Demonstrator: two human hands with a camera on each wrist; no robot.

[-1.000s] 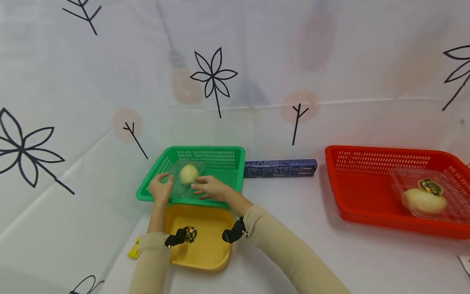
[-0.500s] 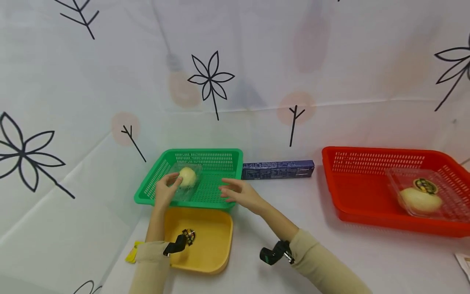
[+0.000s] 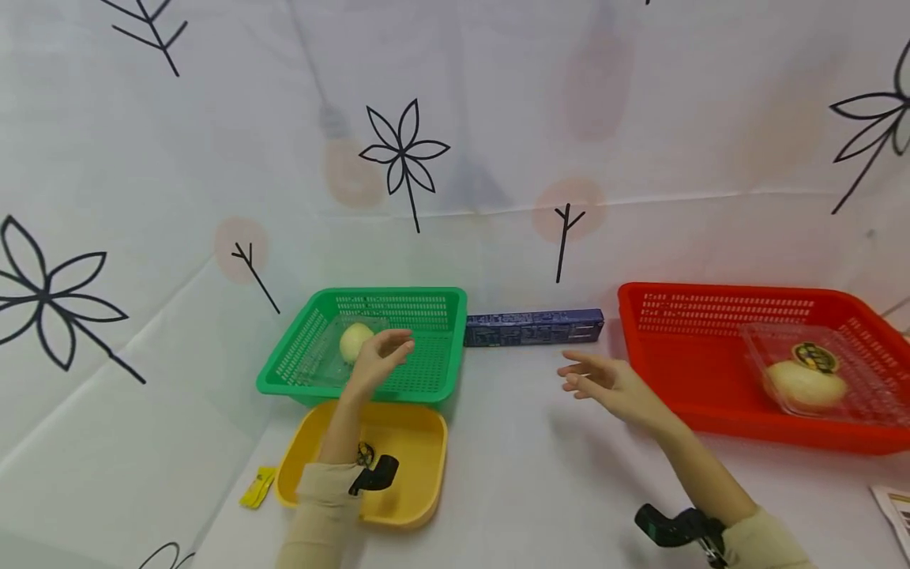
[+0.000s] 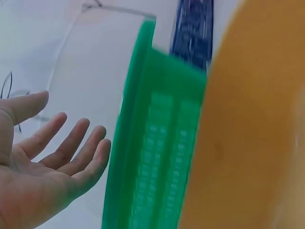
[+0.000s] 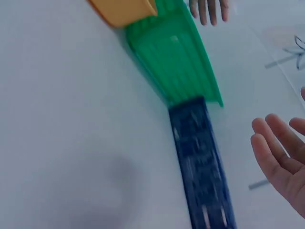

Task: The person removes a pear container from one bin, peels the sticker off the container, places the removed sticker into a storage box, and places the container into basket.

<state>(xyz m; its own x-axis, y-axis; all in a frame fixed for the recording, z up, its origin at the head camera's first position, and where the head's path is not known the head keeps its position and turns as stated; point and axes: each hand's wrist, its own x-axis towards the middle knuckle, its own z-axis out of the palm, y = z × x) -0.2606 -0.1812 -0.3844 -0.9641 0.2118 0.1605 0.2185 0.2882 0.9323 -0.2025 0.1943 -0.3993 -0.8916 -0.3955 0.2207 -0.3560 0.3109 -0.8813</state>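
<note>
My left hand (image 3: 377, 363) hovers over the green basket (image 3: 434, 379) with its fingers loosely bent and nothing held. In that basket lies a clear plastic box (image 3: 325, 359) with a pale, round, bun-like item (image 3: 354, 341) in it, partly covered by the hand. My right hand (image 3: 618, 391) is raised over the white table, left of the red basket (image 3: 693, 371), its fingers relaxed around nothing. Inside the red basket sits another clear plastic box (image 3: 863, 387) with a pale oval item (image 3: 803, 385) and a round dark label (image 3: 815, 358).
A yellow tray (image 3: 408, 502) stands before the green basket; a dark round label (image 3: 366, 454) shows there, partly behind my left wrist. Beside it lies a small yellow packet (image 3: 257, 487). A long dark blue box (image 3: 533, 328) lies between the baskets. Printed paper (image 3: 892, 506) sits far right.
My right hand has left the green basket and swung right toward the red one. My left hand has shifted right, off the plastic box's left side. The box stays in the green basket.
</note>
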